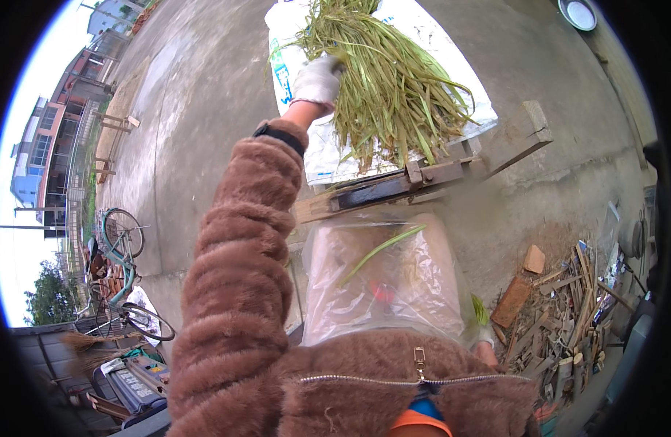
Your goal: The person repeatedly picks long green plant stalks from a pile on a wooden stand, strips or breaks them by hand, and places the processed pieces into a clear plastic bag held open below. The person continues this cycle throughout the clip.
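My left hand (316,83), in a whitish glove, reaches to the left edge of a heap of long green leaves (395,93). Its fingertips are blurred against the leaves, so their grip is unclear. Under the heap lies a white printed sack (472,90). Low at my right side, my right hand (485,341) is mostly hidden by my coat; a small tuft of green leaves (480,309) sticks up from its glove. Across my lap is a clear plastic sheet (324,273), with a single green leaf strip (382,254) on it.
A wooden beam with a dark metal bar (374,191) lies between my knees and the sack. Scrap wood (554,322) and bricks (511,300) are heaped at right. A bicycle (122,267) stands at left; a metal basin (578,13) sits far right.
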Tool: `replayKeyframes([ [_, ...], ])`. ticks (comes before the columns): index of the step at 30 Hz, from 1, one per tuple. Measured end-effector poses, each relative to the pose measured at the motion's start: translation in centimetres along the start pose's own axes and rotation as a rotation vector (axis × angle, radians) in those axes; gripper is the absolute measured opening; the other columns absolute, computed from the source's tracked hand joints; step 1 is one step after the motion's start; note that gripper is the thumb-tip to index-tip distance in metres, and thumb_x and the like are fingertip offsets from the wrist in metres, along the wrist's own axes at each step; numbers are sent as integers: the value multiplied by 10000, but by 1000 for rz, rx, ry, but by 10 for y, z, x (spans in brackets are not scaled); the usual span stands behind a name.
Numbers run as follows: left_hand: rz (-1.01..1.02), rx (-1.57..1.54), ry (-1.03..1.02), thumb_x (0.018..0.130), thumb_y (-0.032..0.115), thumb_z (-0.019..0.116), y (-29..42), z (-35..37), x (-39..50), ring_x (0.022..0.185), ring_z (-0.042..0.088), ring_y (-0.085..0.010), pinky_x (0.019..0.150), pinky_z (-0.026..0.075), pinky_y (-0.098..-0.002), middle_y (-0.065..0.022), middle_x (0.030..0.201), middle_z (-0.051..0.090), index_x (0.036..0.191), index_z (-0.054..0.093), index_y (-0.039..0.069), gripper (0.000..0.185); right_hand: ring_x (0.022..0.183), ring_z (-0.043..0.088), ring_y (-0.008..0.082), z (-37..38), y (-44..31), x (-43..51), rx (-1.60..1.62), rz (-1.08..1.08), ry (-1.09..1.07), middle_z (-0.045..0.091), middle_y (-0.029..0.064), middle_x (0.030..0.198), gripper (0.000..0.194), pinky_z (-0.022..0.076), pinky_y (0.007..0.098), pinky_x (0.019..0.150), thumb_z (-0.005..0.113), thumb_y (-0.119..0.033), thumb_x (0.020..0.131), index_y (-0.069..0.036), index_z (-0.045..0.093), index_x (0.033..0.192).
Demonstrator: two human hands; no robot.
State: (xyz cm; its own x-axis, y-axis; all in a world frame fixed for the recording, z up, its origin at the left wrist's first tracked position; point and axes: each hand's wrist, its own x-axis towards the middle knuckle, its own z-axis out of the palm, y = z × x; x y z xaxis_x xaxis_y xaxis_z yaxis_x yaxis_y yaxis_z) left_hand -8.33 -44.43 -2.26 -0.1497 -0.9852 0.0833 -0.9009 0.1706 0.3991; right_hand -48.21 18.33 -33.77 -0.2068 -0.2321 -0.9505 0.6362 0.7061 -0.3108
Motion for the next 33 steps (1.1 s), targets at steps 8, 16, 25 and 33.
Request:
replayKeyframes([
  [8, -498, -705, -9, 956, 164, 609, -34, -16, 4, 852, 681, -186, 673, 611, -326, -125, 1026, 685, 1214, 617, 23, 294, 832, 656, 232, 1, -1, -1, -12, 3, -1, 693, 46, 960, 309, 540, 383, 743, 687, -323, 904, -126, 656, 1140],
  [16, -768, -650, -400, 921, 156, 649, -66, -39, -87, 412, 427, -62, 366, 373, -238, 29, 619, 570, 832, 680, 6, 177, 822, 655, 232, 0, -9, 0, -38, -3, -23, 692, 44, 948, 308, 540, 381, 734, 693, -321, 901, -124, 657, 1134],
  [25, -821, -1423, -317, 1046, 226, 468, -48, -1, -211, 431, 396, 24, 334, 302, -135, 95, 638, 503, 1041, 608, 9, 258, 810, 654, 232, 2, -25, -11, -65, -49, -15, 690, 42, 935, 306, 539, 378, 723, 700, -318, 896, -122, 658, 1128],
  [33, -842, -1571, -195, 1027, 283, 524, 4, 35, -271, 446, 347, -2, 364, 279, -166, 88, 655, 485, 1017, 610, 59, 240, 799, 654, 231, 6, -36, -26, -79, -59, 21, 689, 41, 923, 305, 539, 375, 714, 706, -315, 893, -120, 658, 1122],
])
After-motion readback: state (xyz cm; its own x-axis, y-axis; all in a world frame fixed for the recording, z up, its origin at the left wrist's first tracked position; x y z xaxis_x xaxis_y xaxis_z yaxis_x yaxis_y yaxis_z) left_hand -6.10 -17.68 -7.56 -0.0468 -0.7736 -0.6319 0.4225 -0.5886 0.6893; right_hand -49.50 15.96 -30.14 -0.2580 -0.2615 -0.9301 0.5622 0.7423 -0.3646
